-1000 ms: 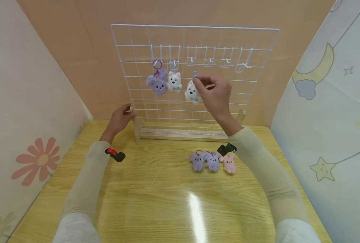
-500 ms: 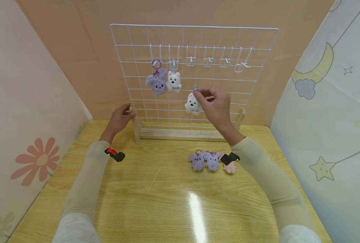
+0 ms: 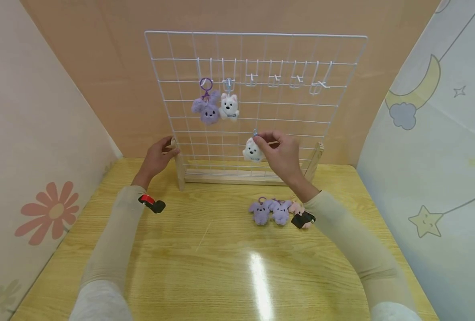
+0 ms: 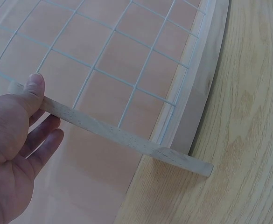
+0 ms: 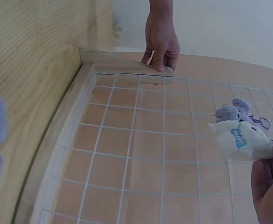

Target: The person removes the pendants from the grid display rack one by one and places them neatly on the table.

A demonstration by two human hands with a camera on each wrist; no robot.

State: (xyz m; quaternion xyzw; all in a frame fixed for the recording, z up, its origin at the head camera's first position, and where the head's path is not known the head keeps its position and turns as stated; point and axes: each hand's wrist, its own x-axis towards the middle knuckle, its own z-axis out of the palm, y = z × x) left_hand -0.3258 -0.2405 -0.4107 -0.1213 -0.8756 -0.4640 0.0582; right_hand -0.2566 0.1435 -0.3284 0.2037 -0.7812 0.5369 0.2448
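Note:
My right hand (image 3: 282, 154) pinches a white plush dog keychain (image 3: 252, 150) near its top ring, in front of the lower part of the white wire grid rack (image 3: 255, 34). In the right wrist view the dog keychain (image 5: 244, 140) shows blue lettering on its chest. My left hand (image 3: 157, 158) grips the top of the rack's left wooden foot (image 4: 103, 129), thumb on one side and fingers on the other. A purple plush keychain (image 3: 209, 111) and another white dog keychain (image 3: 229, 107) hang from the two leftmost hooks.
Several white hooks (image 3: 275, 80) without keychains line the grid to the right. On the wooden table (image 3: 173, 267) lie two purple plush keychains (image 3: 260, 214) and a pink one (image 3: 296, 207), partly hidden by the right wrist camera. Patterned walls stand at both sides.
My right hand has lowered the white dog keychain from just below the hooks to the lower grid. My left hand has stayed on the wooden foot.

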